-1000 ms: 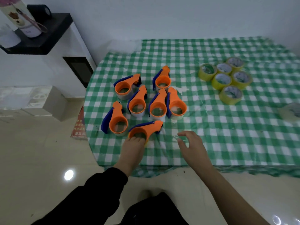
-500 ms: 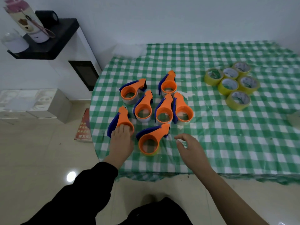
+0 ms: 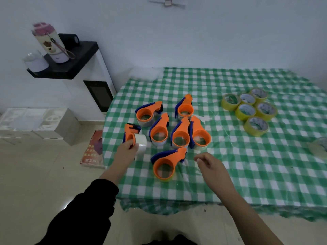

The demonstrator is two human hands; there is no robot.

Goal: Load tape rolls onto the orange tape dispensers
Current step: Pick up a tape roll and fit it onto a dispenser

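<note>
No text can be read for certain. A red card leaning on the floor just left of the table carries rows of yellow characters, too blurred to make out. The yellow rolls at the table's far right have dark print inside their cores, too small to read. A bottle on the shelf left of the table bears a tiny illegible mark near its base.
</note>
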